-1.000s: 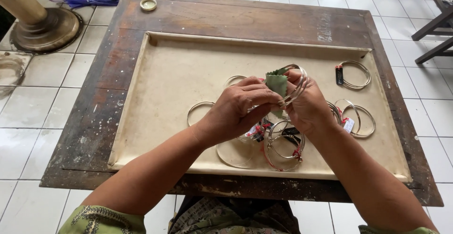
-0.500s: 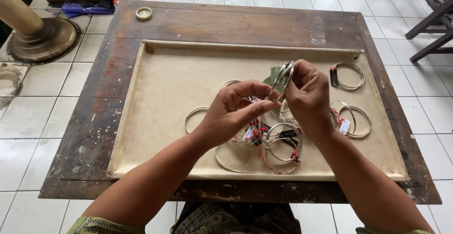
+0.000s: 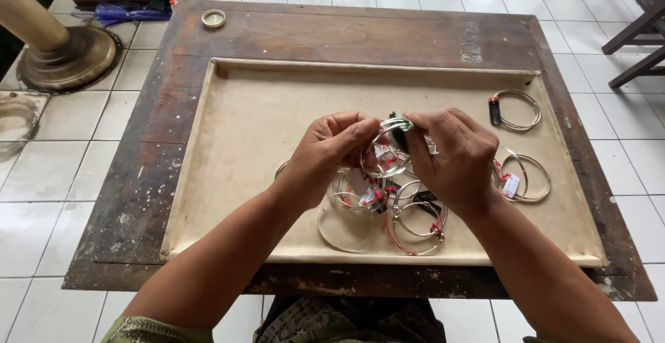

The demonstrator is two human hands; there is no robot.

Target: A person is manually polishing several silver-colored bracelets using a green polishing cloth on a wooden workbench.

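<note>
Item: thin wire ring [image 3: 383,150], judged light, springy, easily bent.
Grip: left hand [image 3: 325,152] and right hand [image 3: 454,156] fingers pinching its rim.
Hold point: the rim, beside green tag [image 3: 400,125].

Silver wire rings [image 3: 415,218] with red ties are seen below the right hand [image 3: 450,159]; a beige tray [image 3: 242,128] is set in dark brown wood.

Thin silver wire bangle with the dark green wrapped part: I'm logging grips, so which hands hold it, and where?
Both. The left hand pinches the thin silver wire bangle at its left rim; the right hand grips its top, at the dark green wrap.
</note>
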